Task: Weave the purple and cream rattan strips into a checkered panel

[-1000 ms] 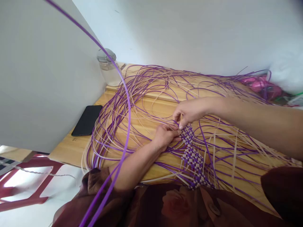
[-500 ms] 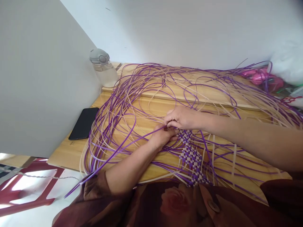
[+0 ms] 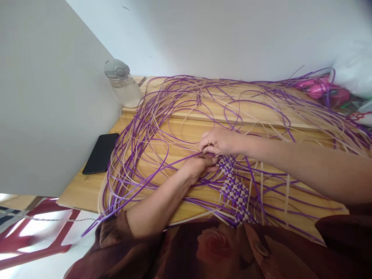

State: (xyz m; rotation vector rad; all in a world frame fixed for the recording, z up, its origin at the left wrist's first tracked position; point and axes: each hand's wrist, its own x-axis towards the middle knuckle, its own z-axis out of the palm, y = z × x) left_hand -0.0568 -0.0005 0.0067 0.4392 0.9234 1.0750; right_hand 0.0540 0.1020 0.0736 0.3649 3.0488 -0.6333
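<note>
Since the earliest frame, the purple strand that arched high across the left of the frame has dropped, and now slants from the centre to the lower left, passing above the left forearm. The right hand has shifted left, from the tip of the woven piece to just over the left hand.

The woven piece, checked in purple and cream, lies on the bench at lower centre, its upper end beside the fingertips of both hands and its lower end near the person's shirt. The left hand's fingers are closed in a pinch at its upper left edge, thumb on top. The right hand's fingers are curled nearly shut around the purple strand, close above the left thumb; the exact contact is partly hidden.

The left forearm rises from lower left towards the centre, while the right reaches in from the right edge, nearly level, knuckles up and wrist slightly bent. Loose strands loop around the upper and left parts of the bench. The phone lies at centre left, and the bottle stands farther up, near the wall.
</note>
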